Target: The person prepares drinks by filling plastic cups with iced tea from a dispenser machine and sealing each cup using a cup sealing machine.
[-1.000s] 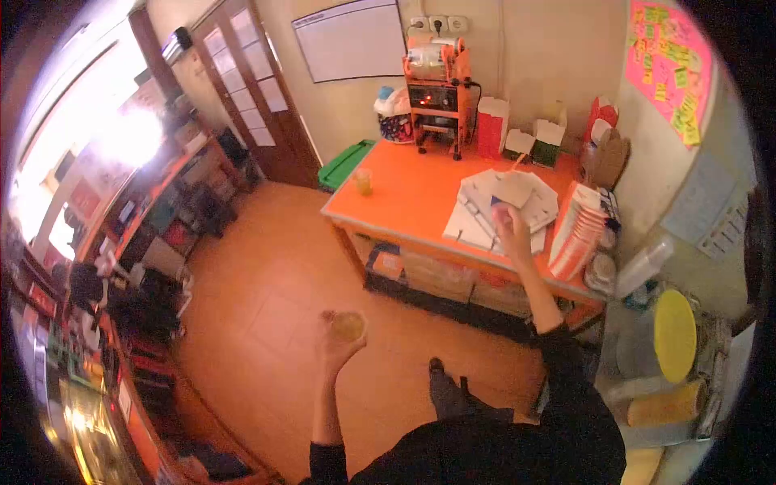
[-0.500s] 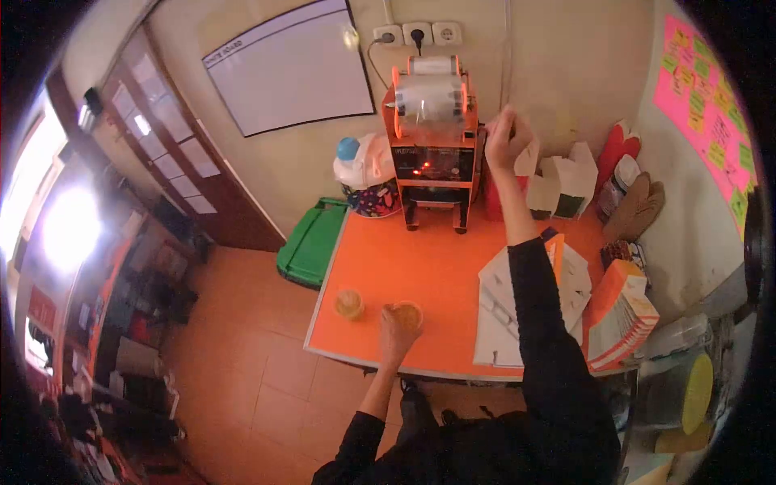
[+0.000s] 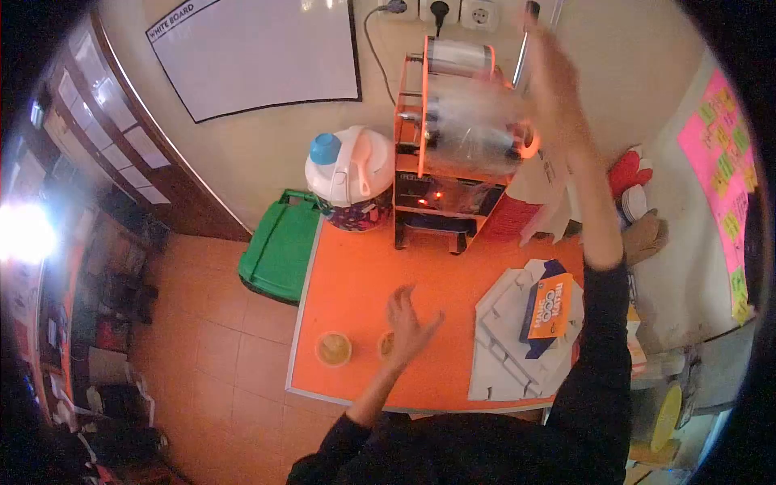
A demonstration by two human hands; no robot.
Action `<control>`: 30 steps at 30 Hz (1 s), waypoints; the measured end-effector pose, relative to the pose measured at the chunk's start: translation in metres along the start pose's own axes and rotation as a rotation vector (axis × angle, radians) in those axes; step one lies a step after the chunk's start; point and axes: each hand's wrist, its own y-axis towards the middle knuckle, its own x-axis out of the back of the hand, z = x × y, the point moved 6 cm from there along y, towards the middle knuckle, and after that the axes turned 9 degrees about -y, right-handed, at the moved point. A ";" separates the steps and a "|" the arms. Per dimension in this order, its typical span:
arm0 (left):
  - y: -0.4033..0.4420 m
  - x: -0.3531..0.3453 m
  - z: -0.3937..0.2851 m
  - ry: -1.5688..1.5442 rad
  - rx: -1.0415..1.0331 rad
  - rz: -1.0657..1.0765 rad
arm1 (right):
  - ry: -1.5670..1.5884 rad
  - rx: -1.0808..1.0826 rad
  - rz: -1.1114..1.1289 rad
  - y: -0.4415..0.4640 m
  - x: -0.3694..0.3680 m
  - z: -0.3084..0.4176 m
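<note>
My left hand [image 3: 411,330] is open, fingers spread, over the orange table [image 3: 380,271]. Beneath it, partly hidden, is a clear cup [image 3: 385,346] with yellowish contents. A similar cup [image 3: 334,349] stands to its left. My right hand [image 3: 554,77] is raised at the right side of the orange cup sealing machine [image 3: 444,182], close to its dark-tipped lever [image 3: 531,11]; motion blur hides whether its fingers grip anything. Clear film [image 3: 477,121] hangs on the machine's rollers, and small red lights glow on its front.
A white jug with a blue cap [image 3: 343,170] stands left of the machine, with a green bin lid [image 3: 280,246] beside the table. On the right lie flat white cartons [image 3: 505,339] and an orange printed box [image 3: 550,305]. Sockets [image 3: 436,11] and a whiteboard [image 3: 259,56] are on the wall.
My left hand has let go of the right cup, opened and moved up from it. My right hand has risen beside the machine. The view has shifted closer to the table.
</note>
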 end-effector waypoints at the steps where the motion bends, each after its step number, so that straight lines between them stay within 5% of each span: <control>1: 0.027 -0.027 0.025 -0.309 0.042 0.017 | -0.001 0.098 0.075 -0.017 0.012 0.043; 3: 0.074 -0.074 0.053 -1.154 0.527 0.031 | -0.091 0.172 0.176 -0.038 0.000 0.065; 8: 0.135 -0.101 0.033 -1.611 0.746 0.140 | -0.307 0.126 0.290 -0.053 -0.050 0.045; 15: 0.069 -0.088 0.036 -1.607 0.702 0.080 | -0.124 0.171 0.446 -0.023 -0.067 0.028; 21: -0.009 -0.058 0.010 -1.596 0.758 0.094 | 0.138 0.196 1.073 0.001 -0.107 0.007; 22: -0.020 -0.058 0.012 -1.590 0.793 0.082 | 0.371 0.098 1.292 -0.006 -0.116 0.006; 26: -0.033 -0.049 0.012 -1.650 0.721 0.071 | 0.557 -0.219 1.505 -0.005 -0.113 -0.007; 30: -0.032 -0.043 0.004 -1.531 0.610 0.144 | 0.406 -0.308 1.437 0.000 -0.134 -0.038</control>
